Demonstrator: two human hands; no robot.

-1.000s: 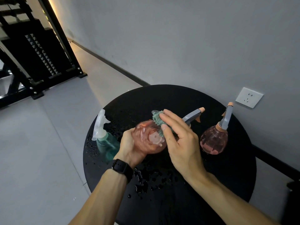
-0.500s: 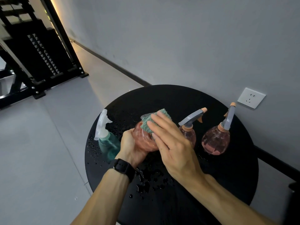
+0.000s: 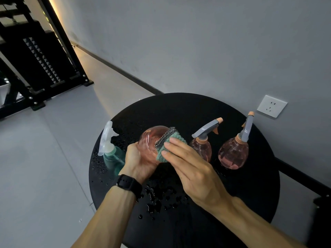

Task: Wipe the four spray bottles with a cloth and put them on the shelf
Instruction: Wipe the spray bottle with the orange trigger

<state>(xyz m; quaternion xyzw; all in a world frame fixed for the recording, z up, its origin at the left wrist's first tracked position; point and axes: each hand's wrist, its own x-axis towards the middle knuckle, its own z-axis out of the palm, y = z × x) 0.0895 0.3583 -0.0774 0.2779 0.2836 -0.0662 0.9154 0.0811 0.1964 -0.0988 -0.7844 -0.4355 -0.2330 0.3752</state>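
Centrally, above the wet round tabletop (image 3: 250, 194): pink spray bottle (image 3: 149, 140) clasped in left hand (image 3: 138, 161) grip; right hand (image 3: 189, 167) flat-fingered, pressing green cloth (image 3: 167, 146) on it. Left edge: teal spray bottle (image 3: 112, 154). Right side: two pink bottles (image 3: 201, 146), contents unclear.

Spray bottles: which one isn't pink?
The green spray bottle at the table's left edge, with a white trigger head. The other three are pink: two standing on the right, one held in the left hand.

The left hand (image 3: 138, 162) is gripping a tipped pink bottle (image 3: 149, 142) above the wet black table (image 3: 250, 194) while the right hand (image 3: 193, 173) is pressing a green cloth (image 3: 167, 147) against it.
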